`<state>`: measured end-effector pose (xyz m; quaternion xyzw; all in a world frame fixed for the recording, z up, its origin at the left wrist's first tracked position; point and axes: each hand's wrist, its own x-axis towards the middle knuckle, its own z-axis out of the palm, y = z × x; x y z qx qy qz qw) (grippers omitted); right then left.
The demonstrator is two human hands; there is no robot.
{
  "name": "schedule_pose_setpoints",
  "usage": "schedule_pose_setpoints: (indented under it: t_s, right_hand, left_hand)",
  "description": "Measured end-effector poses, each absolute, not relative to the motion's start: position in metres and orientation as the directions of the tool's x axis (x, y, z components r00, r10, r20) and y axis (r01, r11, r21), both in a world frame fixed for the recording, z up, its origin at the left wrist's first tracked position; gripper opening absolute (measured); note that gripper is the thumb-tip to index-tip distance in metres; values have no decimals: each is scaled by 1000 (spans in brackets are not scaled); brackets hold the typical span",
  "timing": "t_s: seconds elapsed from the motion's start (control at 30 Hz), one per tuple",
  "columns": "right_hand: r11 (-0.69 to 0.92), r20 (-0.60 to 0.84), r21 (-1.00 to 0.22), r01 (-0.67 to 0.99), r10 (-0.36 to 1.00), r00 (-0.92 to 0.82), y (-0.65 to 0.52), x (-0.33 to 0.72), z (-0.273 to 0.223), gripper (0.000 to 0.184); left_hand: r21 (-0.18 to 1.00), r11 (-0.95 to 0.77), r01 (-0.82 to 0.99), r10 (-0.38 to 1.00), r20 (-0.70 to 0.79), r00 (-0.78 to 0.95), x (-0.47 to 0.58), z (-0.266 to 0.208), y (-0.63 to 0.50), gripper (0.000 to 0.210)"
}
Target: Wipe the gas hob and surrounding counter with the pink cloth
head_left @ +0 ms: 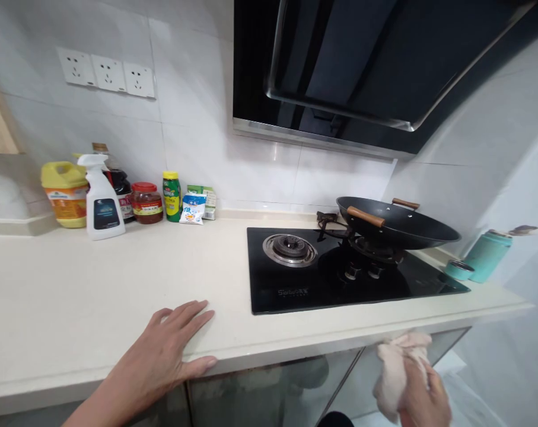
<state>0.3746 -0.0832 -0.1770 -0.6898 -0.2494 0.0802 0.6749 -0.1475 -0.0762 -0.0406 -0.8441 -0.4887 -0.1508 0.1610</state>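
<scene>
My left hand point(173, 341) rests on the front edge of the pale countertop point(126, 284), fingers stretched out, nothing in it. Lower right, my right hand point(422, 388) is closed around a crumpled whitish-pink cloth point(404, 350). The cloth is against or just in front of the counter's front edge; whether it touches is hard to tell. Behind both hands lies a black gas stove point(304, 290), its left burner point(290, 249) bare. A black wok point(402, 222) with wooden handles sits tilted over the right burner.
Along the wall stand a white spray bottle point(104, 201), a yellow jug point(66, 196), a red-lidded jar point(147, 204), a green bottle point(172, 198) and small packets point(193, 207). A teal utensil holder point(491, 255) is at far right. The range hood point(340, 65) overhangs the stove.
</scene>
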Motion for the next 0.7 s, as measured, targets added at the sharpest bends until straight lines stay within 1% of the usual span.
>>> schedule_pose_setpoints:
  t_s: [0.07, 0.1, 0.17, 0.2, 0.23, 0.3, 0.33, 0.37, 0.43, 0.47, 0.53, 0.63, 0.7]
  right_hand:
    - [-66, 238, -957, 282, 373, 897, -100, 401, -159, 52]
    - [-83, 262, -948, 307, 347, 901, -104, 412, -145, 55]
    - [-38, 370, -912, 409, 359, 857, -100, 428, -112, 60]
    - [-4, 443, -874, 485, 405, 800, -92, 433, -95, 62]
    - [31, 510, -822, 569, 482, 712, -81, 436, -80, 63]
    - [66, 582, -696, 715, 634, 509, -52, 437, -57, 66]
    - [38, 579, -636, 771, 684, 444, -36, 434, -50, 65]
    - [-8, 558, -590, 807, 719, 415, -20, 430, -45, 64]
    - [-63, 486, -536, 842, 792, 369, 7, 417, -42, 60]
    - [-50, 452, -526, 849, 829, 329, 18, 408, -42, 59]
    - [28, 402, -514, 857, 891, 212, 29, 388, -45, 60]
    - [80, 384, -492, 867, 914, 134, 20, 347, -49, 67]
    - [125, 384, -493, 861, 919, 87, 4, 312, -50, 68]
  left_hand:
    - [-106, -470, 876, 776, 423, 467, -149, -41, -75, 66]
    - [-95, -471, 877, 777, 426, 463, -149, -41, -74, 66]
    - [-80, -470, 879, 779, 431, 456, -151, -42, -72, 65]
    - [-77, -469, 880, 780, 432, 453, -151, -43, -71, 65]
    - [-79, -467, 881, 781, 432, 452, -152, -44, -70, 65]
    - [-87, -460, 884, 781, 434, 449, -153, -45, -69, 64]
    - [-90, -454, 886, 782, 437, 445, -153, -45, -68, 65]
    - [-91, -449, 889, 783, 439, 440, -153, -45, -68, 64]
    - [-88, -440, 894, 786, 443, 430, -154, -45, -68, 64]
    - [-84, -437, 896, 788, 445, 426, -153, -45, -68, 64]
    - [-70, -433, 899, 795, 441, 417, -153, -45, -67, 65]
    - [-46, -427, 903, 811, 421, 405, -153, -44, -66, 67]
    - [-37, -425, 905, 819, 409, 401, -153, -45, -65, 67]
